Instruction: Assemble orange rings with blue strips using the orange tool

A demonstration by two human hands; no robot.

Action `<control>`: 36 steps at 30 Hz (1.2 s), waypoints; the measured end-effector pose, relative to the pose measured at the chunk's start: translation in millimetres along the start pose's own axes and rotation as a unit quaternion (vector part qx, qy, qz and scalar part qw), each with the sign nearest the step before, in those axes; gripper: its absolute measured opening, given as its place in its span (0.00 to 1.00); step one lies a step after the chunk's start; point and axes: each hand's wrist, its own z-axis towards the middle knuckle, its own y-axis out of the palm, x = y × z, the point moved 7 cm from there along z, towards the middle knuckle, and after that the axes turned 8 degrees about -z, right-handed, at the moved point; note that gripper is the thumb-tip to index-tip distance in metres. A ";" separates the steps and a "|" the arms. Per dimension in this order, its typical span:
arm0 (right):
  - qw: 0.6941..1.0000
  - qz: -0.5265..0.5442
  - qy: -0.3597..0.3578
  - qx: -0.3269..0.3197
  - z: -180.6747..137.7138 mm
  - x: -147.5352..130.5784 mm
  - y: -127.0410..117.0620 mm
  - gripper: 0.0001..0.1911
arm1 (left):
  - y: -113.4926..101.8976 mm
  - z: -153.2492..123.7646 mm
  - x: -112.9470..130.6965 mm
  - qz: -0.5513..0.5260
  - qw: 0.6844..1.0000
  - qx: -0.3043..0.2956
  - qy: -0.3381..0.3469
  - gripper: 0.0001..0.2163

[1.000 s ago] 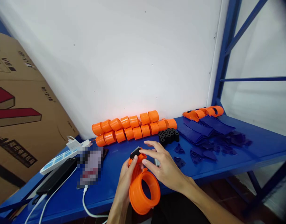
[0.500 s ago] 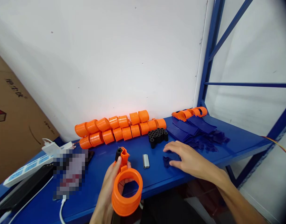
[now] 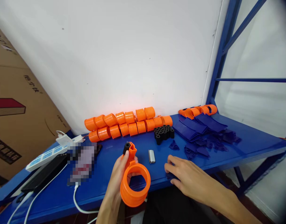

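My left hand (image 3: pixel 117 174) is wrapped round the stem of an orange plastic ring part (image 3: pixel 124 194), its wide ring facing up towards me. A short black foam tube (image 3: pixel 127 148) sits against the top of that stem, under my left thumb. At the table's front edge, my right hand (image 3: pixel 185 174) has its fingers and thumb closed about a small dark blue plastic piece (image 3: pixel 169 176), mostly hidden by the fingers. Between the two hands lies a small silver-grey block (image 3: pixel 151 156).
Two rows of orange rings (image 3: pixel 115 131) line the wall. Several black foam tubes (image 3: pixel 165 132) stand together before flat blue sheets (image 3: pixel 189 130) and blue scraps (image 3: pixel 195 150). A power strip (image 3: pixel 51 152), a phone (image 3: pixel 83 163) and cables occupy the left. A blue rack post (image 3: pixel 219 71) rises at right.
My right hand has drawn nearer to the table's front edge, with the small blue piece at its fingers. My left hand keeps its hold on the orange part. The view has turned slightly left.
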 end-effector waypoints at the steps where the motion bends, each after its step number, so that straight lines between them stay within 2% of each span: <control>1: 1.000 0.012 -0.005 0.006 -0.1 -2.8 -0.9 0.12 | 1.0 -1.0 0.7 0.001 1.000 0.001 0.002 0.22; 3: 0.997 0.074 -0.001 0.026 1.2 -3.4 -3.1 0.09 | 3.1 -3.5 2.2 -0.002 1.000 0.002 0.007 0.20; 5: 0.976 0.210 0.031 0.056 5.9 4.0 -4.9 0.05 | 4.1 -5.7 2.7 -0.010 1.000 0.004 0.009 0.18; 7: 0.912 0.395 0.067 0.084 13.6 13.9 -3.6 0.01 | 3.3 -6.1 2.0 -0.017 1.000 0.007 0.008 0.18; 10: 0.766 0.626 0.091 0.111 27.9 21.1 1.4 0.07 | 0.4 -3.0 -1.6 -0.017 1.000 -0.004 0.002 0.19; 12: 0.685 0.712 0.096 0.119 36.5 20.3 4.7 0.10 | -2.3 0.1 -4.6 -0.010 1.000 -0.017 -0.005 0.19; 14: 0.631 0.760 0.105 0.117 43.6 16.7 8.5 0.14 | -4.6 2.9 -6.7 0.003 1.000 -0.030 -0.010 0.18; 17: 0.591 0.790 0.111 0.122 51.9 9.9 12.3 0.20 | -4.1 5.3 -9.0 0.027 0.998 -0.062 -0.018 0.17; 20: 0.570 0.807 0.101 0.122 60.4 1.2 14.3 0.16 | -3.9 5.9 -10.6 0.040 0.996 -0.075 -0.022 0.16; 26: 0.580 0.806 0.067 0.098 73.4 -14.1 9.9 0.14 | -4.7 6.5 -12.8 0.053 0.995 -0.080 -0.026 0.16; 30: 0.569 0.817 0.039 0.083 74.7 -16.9 6.2 0.11 | -5.6 8.7 -13.1 0.051 0.995 -0.086 -0.031 0.17; 33: 0.581 0.807 0.049 0.090 73.0 -12.5 9.8 0.12 | -7.1 10.4 -13.4 0.046 0.995 -0.085 -0.031 0.17; 36: 0.614 0.780 0.058 0.102 71.1 -8.3 12.1 0.13 | -7.8 10.8 -13.6 0.043 0.995 -0.085 -0.031 0.17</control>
